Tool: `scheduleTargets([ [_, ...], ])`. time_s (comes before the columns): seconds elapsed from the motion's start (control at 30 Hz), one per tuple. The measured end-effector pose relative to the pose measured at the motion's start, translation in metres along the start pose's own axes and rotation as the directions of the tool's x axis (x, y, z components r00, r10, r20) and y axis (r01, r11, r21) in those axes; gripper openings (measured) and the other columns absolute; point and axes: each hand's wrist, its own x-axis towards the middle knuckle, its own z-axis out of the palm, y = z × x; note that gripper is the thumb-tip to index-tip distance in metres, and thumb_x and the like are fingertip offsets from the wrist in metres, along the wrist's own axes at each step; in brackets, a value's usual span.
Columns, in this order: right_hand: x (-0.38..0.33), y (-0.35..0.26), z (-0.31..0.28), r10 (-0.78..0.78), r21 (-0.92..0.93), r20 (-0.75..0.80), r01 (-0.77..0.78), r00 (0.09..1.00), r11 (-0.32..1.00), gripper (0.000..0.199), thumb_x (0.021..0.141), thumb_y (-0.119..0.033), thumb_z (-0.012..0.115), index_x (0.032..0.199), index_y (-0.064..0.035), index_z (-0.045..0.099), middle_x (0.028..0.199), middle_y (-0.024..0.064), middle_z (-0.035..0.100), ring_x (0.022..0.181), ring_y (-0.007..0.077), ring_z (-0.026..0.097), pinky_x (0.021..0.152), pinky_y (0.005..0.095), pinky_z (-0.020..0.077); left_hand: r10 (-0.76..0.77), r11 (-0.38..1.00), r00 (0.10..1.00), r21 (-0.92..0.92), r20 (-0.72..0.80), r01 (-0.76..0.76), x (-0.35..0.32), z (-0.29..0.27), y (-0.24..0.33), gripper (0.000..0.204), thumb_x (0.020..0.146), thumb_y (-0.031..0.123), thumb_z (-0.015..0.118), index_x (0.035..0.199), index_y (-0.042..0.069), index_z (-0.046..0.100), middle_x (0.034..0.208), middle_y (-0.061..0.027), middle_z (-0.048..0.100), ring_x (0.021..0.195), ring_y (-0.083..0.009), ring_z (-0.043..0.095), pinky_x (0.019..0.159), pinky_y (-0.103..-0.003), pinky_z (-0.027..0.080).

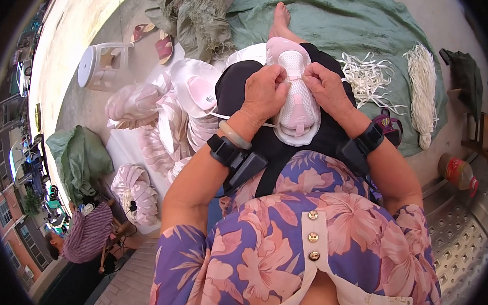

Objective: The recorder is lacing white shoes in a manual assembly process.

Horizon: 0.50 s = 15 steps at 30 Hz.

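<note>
Clear plastic bottle (458, 172), red label, lying tilted to your far right; contents too indistinct to tell. Green sack (80, 162), bunched, near the left edge of the white sheet (122, 147); contents hidden.

Pink-and-white shoe upper (300, 100), one, on your lap over black trousers (237, 76): rounded pink toe pointing away from you, white mesh along the middle, pink tongue and pale rim toward your belly. A white lace (267, 125) runs out from its left side, below your left hand.

Your left hand (265, 90) and right hand (327, 90) — both drawn narrow, pinching at opposite lacing edges of the upper; whether lace sits between the fingertips is too small to tell.

Edges and room: stacked uppers (163, 142) crowd the white sheet up to your left knee. Loose laces (366, 79) lie on the green sheet (342, 16) beside your right knee; a hank of white cord (422, 88) follows that sheet's right edge. Creased cloth spreads beyond the laces to the far edge — a bare foot (281, 21) rests there.
</note>
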Motion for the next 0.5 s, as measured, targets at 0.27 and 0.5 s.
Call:
scheduleTargets([
  [0.27, 0.012, -0.007, 0.004, 0.045, -0.128, 0.076, -0.035, 0.996, 0.991, 0.013, 0.077, -0.017, 0.057, 0.078, -0.0036, 0.056, 0.069, 0.0156, 0.058, 0.068, 0.0321, 0.058, 0.062, 0.0388, 0.0441, -0.055, 0.998, 0.998, -0.008, -0.010, 0.055, -0.001, 0.004, -0.002, 0.016, 0.070, 0.008, 0.066, 0.081, 0.002, 0.056, 0.066, -0.0046, 0.057, 0.057, -0.0121, 0.055, 0.057, -0.025, 0.046],
  [0.5, 0.004, -0.005, 0.006, 0.009, -0.146, -0.003, -0.009, 1.000, 0.989, 0.019, 0.077, -0.021, 0.061, 0.082, -0.0040, 0.055, 0.069, 0.0143, 0.058, 0.066, 0.0304, 0.058, 0.064, 0.0369, 0.0455, -0.081, 0.996, 0.996, -0.052, -0.045, 0.079, -0.006, 0.009, -0.002, 0.017, 0.070, 0.010, 0.066, 0.082, 0.002, 0.056, 0.066, -0.0044, 0.057, 0.056, -0.0121, 0.054, 0.056, -0.025, 0.046],
])
